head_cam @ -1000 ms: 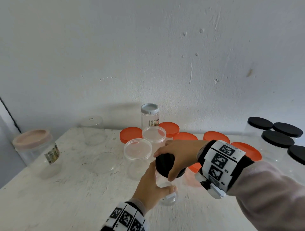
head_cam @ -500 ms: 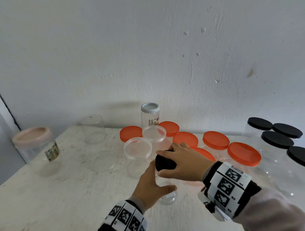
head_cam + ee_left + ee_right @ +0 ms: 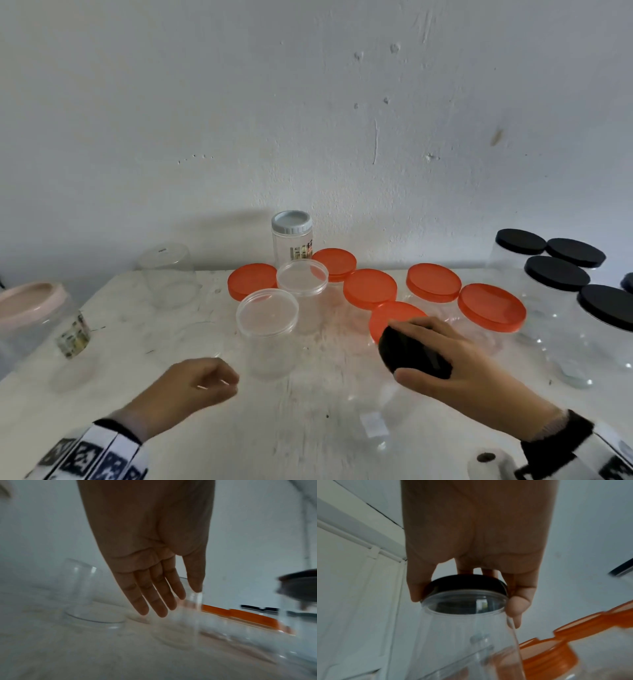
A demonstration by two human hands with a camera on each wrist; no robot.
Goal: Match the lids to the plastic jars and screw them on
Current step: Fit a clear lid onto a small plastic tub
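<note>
Nearest, left hand (image 3: 191, 383): holds nothing, fingers straight and close together in the left wrist view, looser in the head view, low over the table (image 3: 102, 404) near a loose clear lid (image 3: 202, 339)

Right hand (image 3: 455, 363): fingers and thumb curled round the black lid (image 3: 412, 353), which sits on the mouth of a clear jar (image 3: 467, 635); jar hangs by the lid, apparently off the table, tilted

Step judged: capped jar being carried, probably to the black-lidded group (image 3: 556, 274) at far right. Advice: check the thread is fully home before setting down; support the jar body with the free hand if the lid is only part-turned; lower it upright, clear of neighbours

Middle: two clear-lidded tubs (image 3: 267, 329); six orange-lidded jars (image 3: 491, 306) just beyond the right hand, easily knocked

Left edge: pink-lidded jar (image 3: 32, 301)

Far, by the wall: upturned clear jar (image 3: 168, 274), grey-lidded jar (image 3: 291, 233)
</note>
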